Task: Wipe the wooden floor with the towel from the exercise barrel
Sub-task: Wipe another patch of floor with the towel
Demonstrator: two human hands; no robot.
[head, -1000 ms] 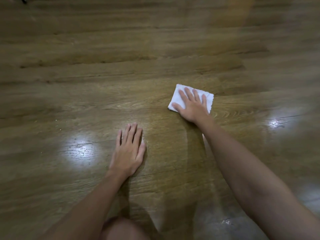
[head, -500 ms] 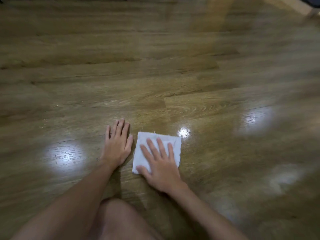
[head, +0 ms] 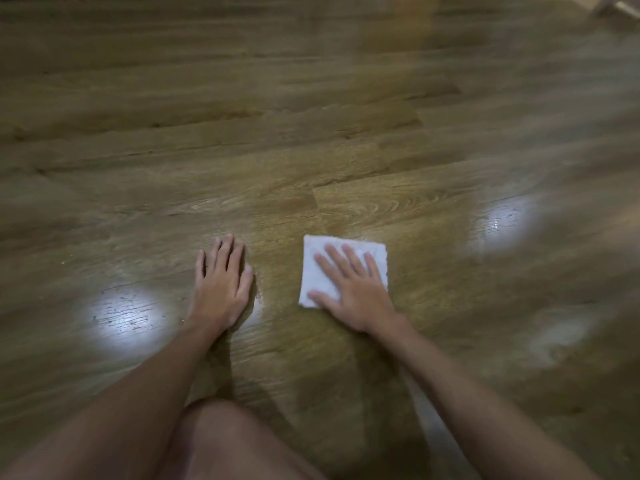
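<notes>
A small white folded towel (head: 313, 271) lies flat on the glossy wooden floor (head: 311, 140), a little right of centre. My right hand (head: 353, 289) presses down on it with fingers spread, covering its right and near part. My left hand (head: 221, 282) rests flat on the bare floor to the left of the towel, fingers together, a clear gap between them. The exercise barrel is not in view.
My bare knee (head: 221, 441) is at the bottom centre, between my forearms. Bright light reflections sit on the floor at left (head: 124, 315) and right (head: 505, 223). A pale edge of some object shows at the top right corner (head: 623, 8). Wooden planks stretch away ahead.
The towel under my right hand was pulled from far right to beside my left hand, then slid back to the right, opening a gap. My left hand stayed planted.
</notes>
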